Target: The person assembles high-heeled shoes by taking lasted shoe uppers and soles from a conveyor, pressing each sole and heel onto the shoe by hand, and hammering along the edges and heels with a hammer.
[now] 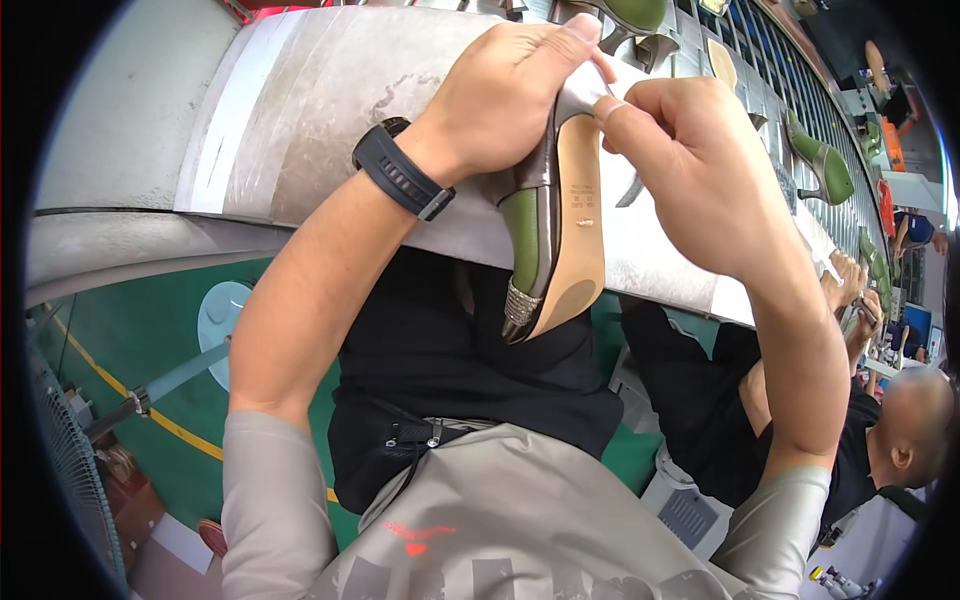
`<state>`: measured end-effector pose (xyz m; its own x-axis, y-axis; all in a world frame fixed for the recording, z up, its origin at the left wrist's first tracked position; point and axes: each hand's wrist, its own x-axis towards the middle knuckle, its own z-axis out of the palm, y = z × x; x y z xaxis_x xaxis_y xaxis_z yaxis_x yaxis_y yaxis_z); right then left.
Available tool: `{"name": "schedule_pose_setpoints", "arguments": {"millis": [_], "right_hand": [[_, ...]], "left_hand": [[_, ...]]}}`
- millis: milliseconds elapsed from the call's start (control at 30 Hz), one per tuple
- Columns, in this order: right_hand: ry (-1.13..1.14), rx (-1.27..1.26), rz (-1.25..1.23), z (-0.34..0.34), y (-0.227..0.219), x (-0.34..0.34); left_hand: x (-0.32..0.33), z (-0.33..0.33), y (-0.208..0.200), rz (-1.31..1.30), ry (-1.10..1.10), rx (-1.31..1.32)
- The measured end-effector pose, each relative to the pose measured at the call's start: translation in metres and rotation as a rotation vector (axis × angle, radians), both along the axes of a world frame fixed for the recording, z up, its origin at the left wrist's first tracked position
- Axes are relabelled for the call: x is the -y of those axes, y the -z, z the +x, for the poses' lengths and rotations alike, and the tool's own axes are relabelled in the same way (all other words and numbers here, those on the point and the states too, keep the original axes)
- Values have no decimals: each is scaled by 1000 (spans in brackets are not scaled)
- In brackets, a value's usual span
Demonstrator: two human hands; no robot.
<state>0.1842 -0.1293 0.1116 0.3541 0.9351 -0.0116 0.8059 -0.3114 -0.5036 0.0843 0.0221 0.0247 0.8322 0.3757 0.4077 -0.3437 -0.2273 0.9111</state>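
My left hand (pixel 505 95) grips a green high-heeled shoe (pixel 555 225) near its heel end, sole turned up and toe pointing toward me. The tan sole shows a small stamp, and a glittery band wraps the toe tip. My right hand (pixel 690 170) pinches a piece of white paper or tape (pixel 590 92) at the shoe's heel end, fingers closed on it. A dark watch (pixel 400 170) sits on my left wrist. Both forearms reach up from the lower edge in grey sleeves.
A long grey conveyor belt (pixel 330 110) runs beneath the shoe. More green heeled shoes (pixel 825 165) stand along it to the right. A seated person (pixel 890 440) in black works beside me on the right. A green floor with a yellow line (pixel 150 410) lies at left.
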Motion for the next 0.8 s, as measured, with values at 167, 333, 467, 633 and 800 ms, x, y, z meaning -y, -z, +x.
{"name": "schedule_pose_setpoints", "arguments": {"millis": [167,333,467,633,800], "right_hand": [[108,72,94,-5,10,-3],[6,-201,157,-7,16,12],[60,-408,75,-7,35,27],[90,-585,-67,-11,31,7],[74,-493,6,-14,36,1]], "left_hand": [[-3,6,-1,-26,45,-178],[-5,-9,7,32,-33,-73],[-5,-12,10,-17,1,-3],[-6,-13,13,-30,-22,34],[8,-17,-4,-165,-70,52]]}}
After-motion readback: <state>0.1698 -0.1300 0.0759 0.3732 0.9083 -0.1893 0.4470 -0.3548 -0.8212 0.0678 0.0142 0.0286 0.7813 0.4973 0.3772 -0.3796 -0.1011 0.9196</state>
